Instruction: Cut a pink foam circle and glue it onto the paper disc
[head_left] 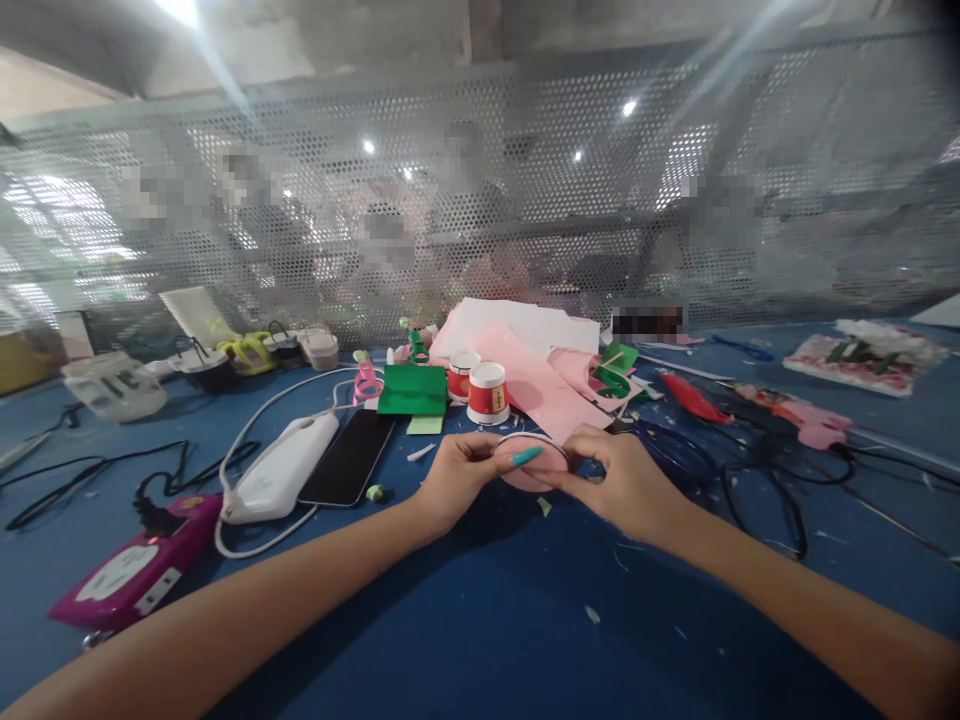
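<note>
A round pink piece with a white rim along its top edge (pixel 541 474) is held up just over the blue table; whether it is a loose disc or part of a cup I cannot tell. My left hand (pixel 459 478) pinches its left side, the thumb with a long teal nail lying across its face. On the opposite side, my right hand (pixel 626 480) grips the edge between thumb and fingers. Just beyond stand two upturned red-and-white paper cups (pixel 488 395). Behind them lie pink paper (pixel 536 385) and white sheets (pixel 517 328).
Left of my hands are green card (pixel 411 388), a black phone (pixel 349 458), a white power bank (pixel 281 468) with its cable and a purple power strip (pixel 139 560). To the right are a glue gun (pixel 806 415), dark cables (pixel 675 455) and a red packet (pixel 694 398). A perforated metal screen (pixel 525 200) closes the back.
</note>
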